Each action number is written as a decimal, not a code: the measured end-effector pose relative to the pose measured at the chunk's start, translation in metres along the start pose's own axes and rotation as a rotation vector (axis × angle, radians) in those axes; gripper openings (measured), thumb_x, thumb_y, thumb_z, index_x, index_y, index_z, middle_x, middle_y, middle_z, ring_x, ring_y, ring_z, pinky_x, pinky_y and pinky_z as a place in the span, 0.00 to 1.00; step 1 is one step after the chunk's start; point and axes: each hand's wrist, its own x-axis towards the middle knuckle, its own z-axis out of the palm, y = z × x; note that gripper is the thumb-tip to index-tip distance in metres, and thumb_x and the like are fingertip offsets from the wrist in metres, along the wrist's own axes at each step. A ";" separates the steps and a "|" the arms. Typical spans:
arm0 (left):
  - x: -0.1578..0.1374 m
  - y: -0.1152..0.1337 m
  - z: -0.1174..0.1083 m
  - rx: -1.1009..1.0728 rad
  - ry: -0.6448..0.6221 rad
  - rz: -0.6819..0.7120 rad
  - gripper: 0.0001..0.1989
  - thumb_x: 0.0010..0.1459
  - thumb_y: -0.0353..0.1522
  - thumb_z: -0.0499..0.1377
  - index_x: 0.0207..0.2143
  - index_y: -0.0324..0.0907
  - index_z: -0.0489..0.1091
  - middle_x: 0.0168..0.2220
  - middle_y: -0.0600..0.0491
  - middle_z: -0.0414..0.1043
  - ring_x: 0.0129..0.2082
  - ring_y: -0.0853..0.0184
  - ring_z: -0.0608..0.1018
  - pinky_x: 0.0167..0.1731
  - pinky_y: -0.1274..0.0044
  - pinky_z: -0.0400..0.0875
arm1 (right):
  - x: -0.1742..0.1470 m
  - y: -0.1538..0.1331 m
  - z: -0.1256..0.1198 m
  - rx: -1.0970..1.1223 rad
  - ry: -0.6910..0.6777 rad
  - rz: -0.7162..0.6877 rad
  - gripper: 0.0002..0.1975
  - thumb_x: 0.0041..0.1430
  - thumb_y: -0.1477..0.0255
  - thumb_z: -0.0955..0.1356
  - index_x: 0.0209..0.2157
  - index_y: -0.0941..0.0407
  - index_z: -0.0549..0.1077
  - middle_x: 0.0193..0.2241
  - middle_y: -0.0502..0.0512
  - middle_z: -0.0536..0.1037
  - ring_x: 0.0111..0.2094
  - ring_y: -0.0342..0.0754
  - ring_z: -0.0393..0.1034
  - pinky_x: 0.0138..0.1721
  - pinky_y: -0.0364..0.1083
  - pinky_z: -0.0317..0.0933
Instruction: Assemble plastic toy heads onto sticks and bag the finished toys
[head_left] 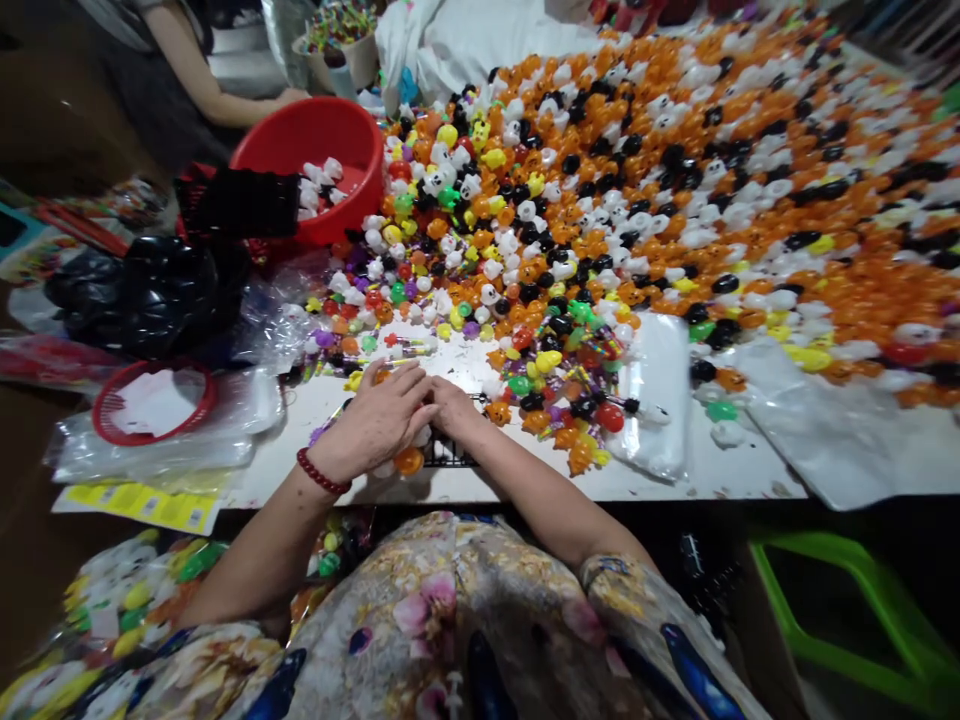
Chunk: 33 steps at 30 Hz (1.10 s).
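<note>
My left hand reaches over the front of the table, fingers stretched out and lying partly across my right hand. Below its palm are small toy pieces, among them an orange pumpkin-like piece. My right hand meets the left from the other side; its fingers are mostly hidden, so what they hold does not show. A black grid-like basket sits beneath both hands, largely covered. Small plastic toys in purple, yellow and white lie close by, along with thin striped sticks.
A large heap of toys spreads across the back and right. A red basin holds white pieces. Plastic bags lie at right. A red basket and a black bag are at left. Another person's arm is behind.
</note>
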 end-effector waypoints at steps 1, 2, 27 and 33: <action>-0.001 0.000 0.002 0.003 0.007 0.002 0.19 0.69 0.37 0.43 0.48 0.39 0.70 0.51 0.42 0.74 0.58 0.57 0.70 0.61 0.58 0.52 | 0.001 -0.001 0.000 -0.039 -0.025 0.008 0.06 0.59 0.76 0.66 0.37 0.57 0.75 0.38 0.55 0.76 0.39 0.48 0.69 0.42 0.45 0.64; -0.002 0.000 0.004 0.002 0.012 0.003 0.19 0.69 0.38 0.43 0.48 0.39 0.70 0.51 0.42 0.74 0.58 0.56 0.70 0.61 0.58 0.53 | 0.002 -0.003 -0.001 -0.067 -0.045 0.021 0.06 0.60 0.76 0.66 0.38 0.57 0.74 0.39 0.55 0.76 0.39 0.48 0.69 0.43 0.45 0.64; -0.084 0.080 0.100 -0.214 0.192 0.012 0.19 0.67 0.34 0.47 0.56 0.39 0.67 0.54 0.39 0.72 0.54 0.56 0.75 0.50 0.66 0.75 | -0.157 0.051 -0.086 -0.691 0.566 0.301 0.19 0.61 0.62 0.68 0.50 0.58 0.74 0.32 0.60 0.73 0.35 0.54 0.66 0.37 0.49 0.59; -0.086 0.074 0.121 -0.090 0.183 -0.109 0.24 0.68 0.37 0.45 0.62 0.36 0.60 0.61 0.38 0.66 0.59 0.55 0.71 0.53 0.66 0.72 | -0.136 0.044 -0.088 0.000 0.808 0.328 0.12 0.57 0.66 0.68 0.42 0.55 0.69 0.31 0.53 0.74 0.30 0.48 0.66 0.36 0.47 0.62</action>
